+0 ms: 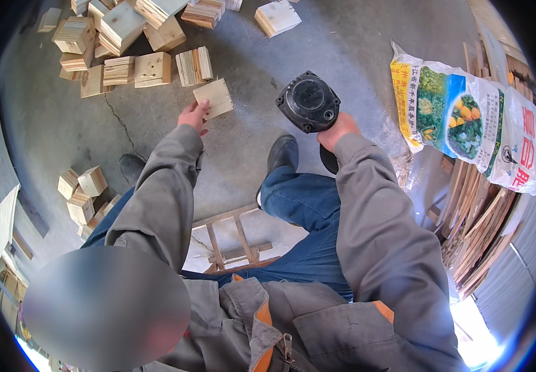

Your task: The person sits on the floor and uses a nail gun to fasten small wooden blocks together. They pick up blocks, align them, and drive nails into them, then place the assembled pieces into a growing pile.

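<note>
My left hand grips the near left edge of a pale square plywood piece, thumb on top. The piece is held out in front of me, just nearer than a stack of wooden blocks. In my right hand is a black nail gun, seen from above with its round bolted cap toward me. My fingers wrap its handle, which is mostly hidden by the hand and cap. The tool is to the right of the plywood piece and apart from it. The nail gun's tip is out of sight beneath its body.
Many plywood blocks lie heaped at the far left, and a smaller pile sits by my left leg. A printed white sack rests over wood strips on the right. A wooden frame is beneath me.
</note>
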A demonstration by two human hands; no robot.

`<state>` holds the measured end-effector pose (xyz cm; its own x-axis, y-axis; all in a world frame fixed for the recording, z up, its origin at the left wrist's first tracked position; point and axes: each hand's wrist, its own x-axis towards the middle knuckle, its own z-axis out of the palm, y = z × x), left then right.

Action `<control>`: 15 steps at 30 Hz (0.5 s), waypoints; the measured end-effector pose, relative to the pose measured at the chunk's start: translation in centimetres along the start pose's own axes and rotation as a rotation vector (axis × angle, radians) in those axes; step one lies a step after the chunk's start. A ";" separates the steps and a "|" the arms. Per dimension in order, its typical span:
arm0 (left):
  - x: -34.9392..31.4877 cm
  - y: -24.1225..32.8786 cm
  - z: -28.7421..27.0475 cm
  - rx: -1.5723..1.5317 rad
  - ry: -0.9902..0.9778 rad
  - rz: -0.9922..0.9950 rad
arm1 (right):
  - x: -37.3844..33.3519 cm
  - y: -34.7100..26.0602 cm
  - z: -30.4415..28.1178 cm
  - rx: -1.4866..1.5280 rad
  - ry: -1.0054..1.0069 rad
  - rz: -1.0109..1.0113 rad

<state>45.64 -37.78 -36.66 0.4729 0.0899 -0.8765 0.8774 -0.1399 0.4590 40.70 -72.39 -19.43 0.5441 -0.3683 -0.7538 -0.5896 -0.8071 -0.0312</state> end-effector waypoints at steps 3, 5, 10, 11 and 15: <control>0.8 -0.5 -0.3 0.009 -0.033 0.022 | 0.1 -0.2 0.0 -0.007 0.006 -0.009; 1.2 -0.6 -0.5 0.029 -0.038 0.032 | 0.1 -0.2 0.1 0.017 0.005 -0.013; 1.7 -0.4 -0.8 0.064 -0.060 0.044 | 0.1 -0.7 -0.2 -0.017 -0.008 -0.003; 1.7 -0.3 -0.7 0.072 -0.058 0.046 | 0.1 -0.8 -0.3 -0.014 -0.009 0.004; 1.9 -0.8 0.1 0.003 -0.091 -0.029 | 0.2 -1.0 -0.3 -0.021 -0.012 -0.019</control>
<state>45.83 -37.61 -38.66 0.4380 0.0035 -0.8990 0.8902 -0.1414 0.4331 41.53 -71.77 -19.36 0.5477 -0.3477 -0.7611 -0.5669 -0.8232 -0.0319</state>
